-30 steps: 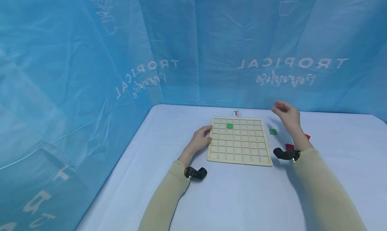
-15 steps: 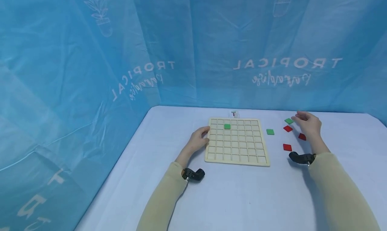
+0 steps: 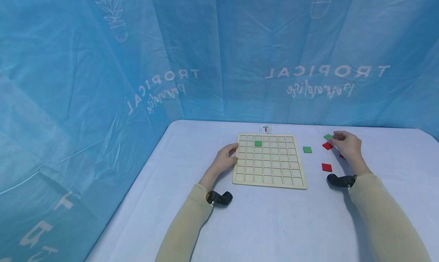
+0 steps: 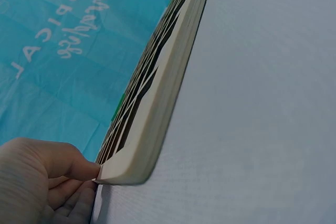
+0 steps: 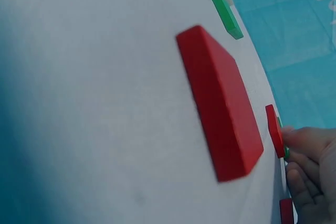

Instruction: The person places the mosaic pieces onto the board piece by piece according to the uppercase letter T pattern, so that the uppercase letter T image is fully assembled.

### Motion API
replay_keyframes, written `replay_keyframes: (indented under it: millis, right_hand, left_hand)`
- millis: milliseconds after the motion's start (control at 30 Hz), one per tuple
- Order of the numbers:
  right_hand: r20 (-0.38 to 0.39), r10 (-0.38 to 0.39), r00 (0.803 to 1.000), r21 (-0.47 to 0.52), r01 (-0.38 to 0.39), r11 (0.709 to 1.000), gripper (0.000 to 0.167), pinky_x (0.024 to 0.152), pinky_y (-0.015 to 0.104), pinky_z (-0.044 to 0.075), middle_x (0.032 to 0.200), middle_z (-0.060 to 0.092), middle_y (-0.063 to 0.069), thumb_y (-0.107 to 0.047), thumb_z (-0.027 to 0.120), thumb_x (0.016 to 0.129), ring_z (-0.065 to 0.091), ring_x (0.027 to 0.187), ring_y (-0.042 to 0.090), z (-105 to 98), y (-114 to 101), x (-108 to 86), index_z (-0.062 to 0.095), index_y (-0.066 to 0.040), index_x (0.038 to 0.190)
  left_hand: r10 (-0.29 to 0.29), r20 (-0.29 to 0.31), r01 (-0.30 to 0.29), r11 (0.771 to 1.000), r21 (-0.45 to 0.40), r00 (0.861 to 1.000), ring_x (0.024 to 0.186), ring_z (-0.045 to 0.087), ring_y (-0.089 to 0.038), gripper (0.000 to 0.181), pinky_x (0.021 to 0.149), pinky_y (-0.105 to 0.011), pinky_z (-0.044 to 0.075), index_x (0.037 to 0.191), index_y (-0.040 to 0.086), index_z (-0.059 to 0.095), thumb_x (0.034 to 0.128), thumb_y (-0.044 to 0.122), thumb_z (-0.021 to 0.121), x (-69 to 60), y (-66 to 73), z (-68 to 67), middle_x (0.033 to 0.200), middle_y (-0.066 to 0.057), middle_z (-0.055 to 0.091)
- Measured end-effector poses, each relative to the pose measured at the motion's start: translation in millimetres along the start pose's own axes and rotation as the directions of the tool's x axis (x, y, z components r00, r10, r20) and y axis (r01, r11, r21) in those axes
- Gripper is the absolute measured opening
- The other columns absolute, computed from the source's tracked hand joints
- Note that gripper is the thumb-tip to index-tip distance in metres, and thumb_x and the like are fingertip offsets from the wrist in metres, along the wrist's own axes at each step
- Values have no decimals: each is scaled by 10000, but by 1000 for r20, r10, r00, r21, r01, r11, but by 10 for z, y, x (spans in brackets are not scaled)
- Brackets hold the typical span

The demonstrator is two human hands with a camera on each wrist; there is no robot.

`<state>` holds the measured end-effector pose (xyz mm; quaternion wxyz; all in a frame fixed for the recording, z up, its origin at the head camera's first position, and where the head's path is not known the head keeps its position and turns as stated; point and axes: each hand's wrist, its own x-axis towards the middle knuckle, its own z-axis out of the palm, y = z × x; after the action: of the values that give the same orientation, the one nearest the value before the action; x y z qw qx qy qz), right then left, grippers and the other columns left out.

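Note:
My left hand holds the left edge of a pale wooden grid board, fingers and thumb at its rim. In the left wrist view, the fingertips touch the board near a corner. One green square tile sits in a cell of the upper part. My right hand reaches the right end of another green tile with thumb and fingertips. A red tile lies just below that one. In the right wrist view this red tile partly hides the fingertips, so their grip is unclear.
A green tile lies right of the board. Nearer me is a red tile; another red tile is partly behind the right hand. A small printed grid card lies beyond the board. Blue curtains border the white table.
My right hand has moved right, then slightly left and down to the far green tile, uncovering tiles on the way. The left hand stays at the board's edge. The head view shifted slightly.

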<state>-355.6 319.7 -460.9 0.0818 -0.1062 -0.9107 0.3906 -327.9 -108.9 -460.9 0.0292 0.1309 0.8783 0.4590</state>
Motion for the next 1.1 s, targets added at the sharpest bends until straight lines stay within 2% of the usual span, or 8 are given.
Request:
replay_keyframes:
  millis: [200, 633, 767, 967, 1100]
  right_hand:
    - [-26, -68, 997, -58, 67, 996, 467, 954, 556, 427, 1209, 523, 301, -174, 552, 941, 457, 1139, 451, 21, -35, -4, 464, 94, 1313]
    - [-57, -100, 993, -83, 95, 992, 413, 952, 566, 421, 1196, 521, 304, -123, 552, 931, 443, 1138, 457, 42, -44, -5, 493, 103, 1272]
    - [-59, -102, 993, -80, 97, 992, 421, 950, 566, 419, 1197, 512, 312, -120, 528, 929, 442, 1134, 460, 56, -42, 5, 481, 117, 1274]
    - [-41, -36, 999, -28, 35, 999, 481, 897, 515, 482, 1241, 487, 293, -182, 499, 943, 449, 1130, 434, 16, -80, -52, 435, 85, 1337]
    - [-57, -81, 995, -13, 80, 997, 472, 924, 551, 450, 1246, 497, 295, -190, 511, 941, 448, 1143, 445, -52, -107, 0, 455, 69, 1331]
  left_hand:
    - [3, -5, -3, 1000, 9, 1000, 1303, 404, -214, 573, 1061, -225, 337, 1403, -13, 401, 844, -27, 526, -10, 21, -11, 1422, -144, 419]
    - [33, -4, -33, 999, 3, 999, 1309, 394, -231, 572, 1066, -230, 332, 1399, -31, 396, 840, -31, 515, 8, 24, -15, 1425, -159, 411]
    - [27, -10, -27, 1000, 6, 1000, 1306, 398, -225, 572, 1068, -237, 332, 1401, -24, 398, 842, -31, 517, 4, 13, -12, 1423, -151, 415]
    - [19, -4, -19, 999, 30, 1000, 1301, 405, -226, 570, 1063, -239, 342, 1399, -20, 403, 842, -25, 524, -12, 1, 5, 1418, -148, 424]
    - [21, -3, -21, 1000, 23, 1000, 1306, 398, -227, 571, 1067, -242, 337, 1400, -25, 399, 843, -29, 522, -13, 3, -7, 1419, -152, 421]
